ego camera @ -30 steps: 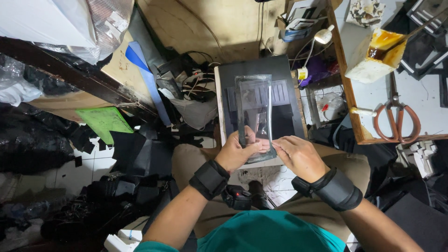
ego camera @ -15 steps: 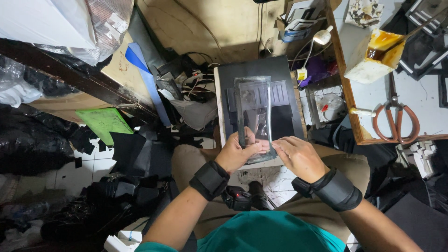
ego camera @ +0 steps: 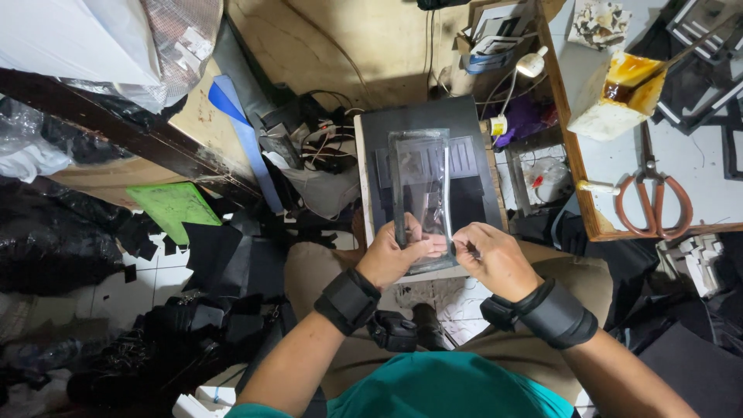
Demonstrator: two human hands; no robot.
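Unmoved: both hands (left hand (ego camera: 395, 251), right hand (ego camera: 495, 259)) pinching clear plastic sleeve (ego camera: 422, 193), contents unclear.

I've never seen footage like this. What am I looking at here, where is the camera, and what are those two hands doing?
There is no machine here: a person wears a camera on the head, so the one view looks straight down at their own lap and arms. Both wrists carry dark straps. The left hand and the right hand together hold the near end of a clear plastic sleeve, which lies over a dark grey flat board propped on the knees. To the right stands a wooden-edged table with orange-handled scissors and a stained white pot holding brown liquid, perhaps glue. On the left floor lie a green sheet and black scraps.
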